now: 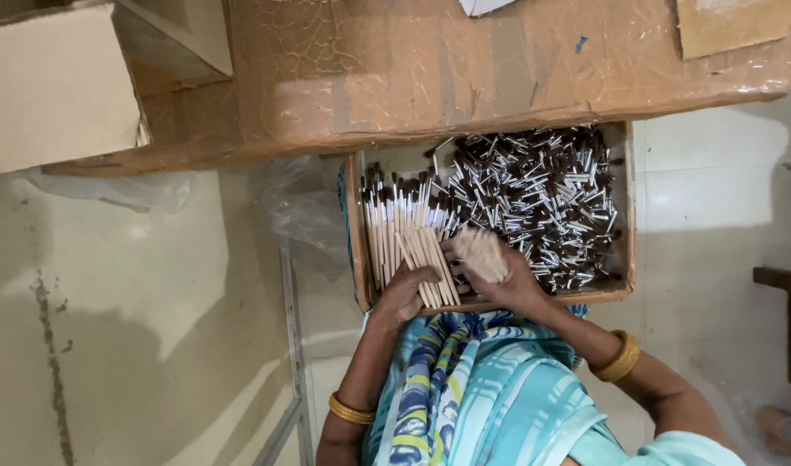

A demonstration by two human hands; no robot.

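I see my left hand [406, 292] pressing closed fingers on the neat row of pale wooden-handled, dark-tipped brushes [404, 233] at the left of the shallow cardboard tray [620, 207]. My right hand [504, 274] grips a blurred bundle of wooden handles [480, 253]. Beyond those fingers lies a big loose heap of dark, silver-ferruled brush heads [538, 194], so I judge most remains unsorted.

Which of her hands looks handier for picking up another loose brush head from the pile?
Probably the right hand: it lies beside the loose brush heads, though it holds a bundle of sticks. The left hand rests on the finished brushes, farther off.
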